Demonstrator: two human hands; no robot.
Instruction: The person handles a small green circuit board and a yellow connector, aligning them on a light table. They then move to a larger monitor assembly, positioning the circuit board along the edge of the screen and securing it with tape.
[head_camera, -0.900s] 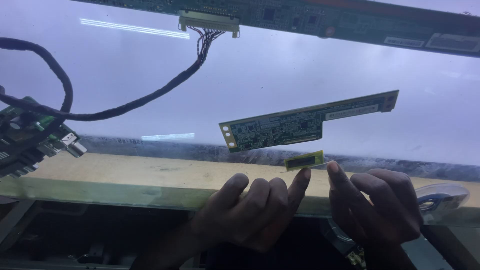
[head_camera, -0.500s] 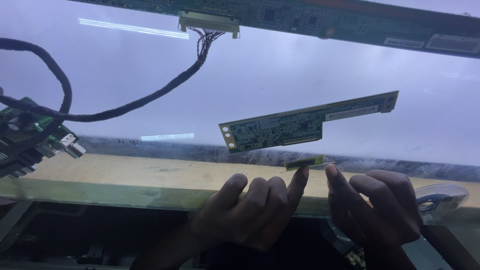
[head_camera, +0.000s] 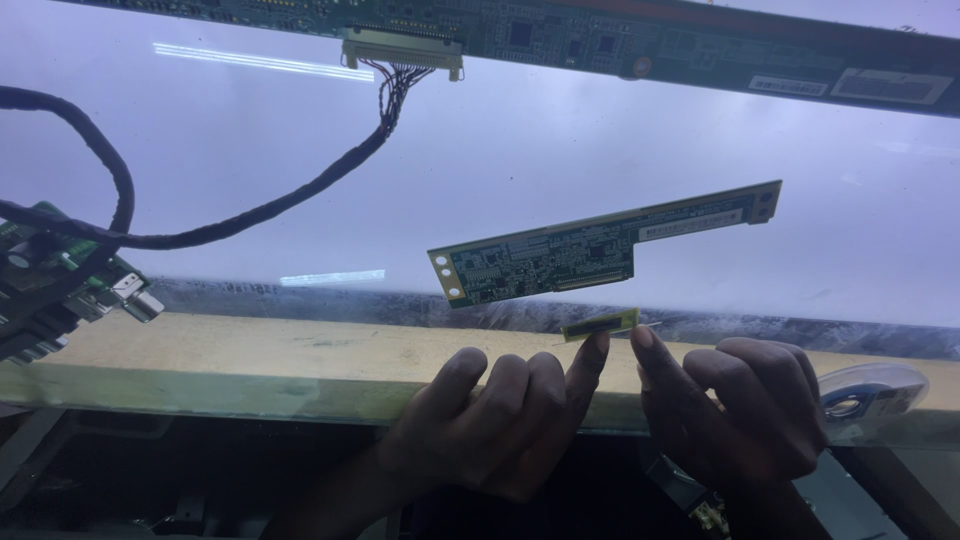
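Observation:
A narrow green circuit board lies slanted on a pale glowing panel. Just below it sits a small yellowish connector strip at the panel's lower edge. My left hand rests on the wooden edge, its index fingertip touching the strip from below. My right hand is beside it, its index fingertip at the strip's right end. The other fingers of both hands are curled under. Neither hand holds anything.
A long green board runs along the top, with a cream connector and a black cable leading left to another board with metal plugs. A wooden beam fronts the panel. A clear tape roll lies at right.
The small strip has tilted and shifted slightly between my two index fingertips. My hands stay in nearly the same place.

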